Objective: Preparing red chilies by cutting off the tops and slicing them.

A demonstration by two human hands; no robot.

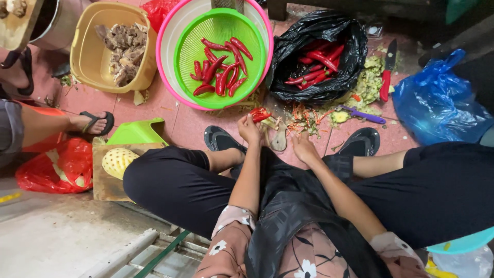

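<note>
Pinching a red chili [260,114] in closed fingers, the left hand [249,128] should keep it steady; the right hand [303,146], just beside, seems to grip a knife [279,139], best kept cutting away from those fingers

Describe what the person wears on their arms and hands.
Both hands, the left hand and the right hand, are bare: no gloves, and no rings or watch that I can make out. The forearms are uncovered. Pinkish sleeves with a white flower print are pushed up to about the elbows.
</note>
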